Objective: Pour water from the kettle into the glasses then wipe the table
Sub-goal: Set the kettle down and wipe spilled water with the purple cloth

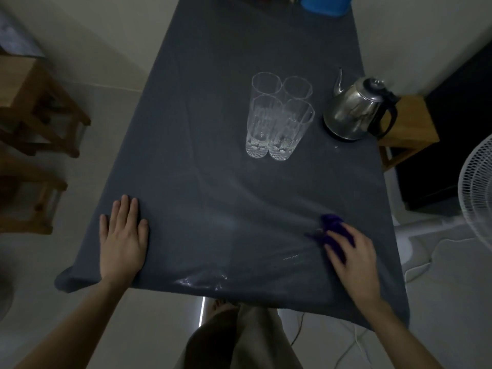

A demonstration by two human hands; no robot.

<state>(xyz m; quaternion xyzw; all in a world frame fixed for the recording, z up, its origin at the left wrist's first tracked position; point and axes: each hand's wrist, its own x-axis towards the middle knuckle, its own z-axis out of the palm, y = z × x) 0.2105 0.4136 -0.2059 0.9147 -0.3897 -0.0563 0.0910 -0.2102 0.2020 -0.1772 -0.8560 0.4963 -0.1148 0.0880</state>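
Observation:
Several tall clear glasses (279, 115) stand bunched together at the middle of the table (202, 166), which is covered by a dark grey cloth. A steel kettle (358, 110) with a black handle sits upright just right of them. My right hand (351, 259) presses a crumpled purple rag (331, 229) onto the table near the front right. My left hand (123, 239) lies flat, fingers spread, on the front left part of the cloth. A wet sheen (202, 279) shows near the front edge.
Wooden stools (40, 110) stand left of the table and another wooden stool (407, 129) stands right, behind the kettle. A white fan (476, 187) is at the right edge. A blue container (326, 4) sits at the table's far end. Cables lie on the floor.

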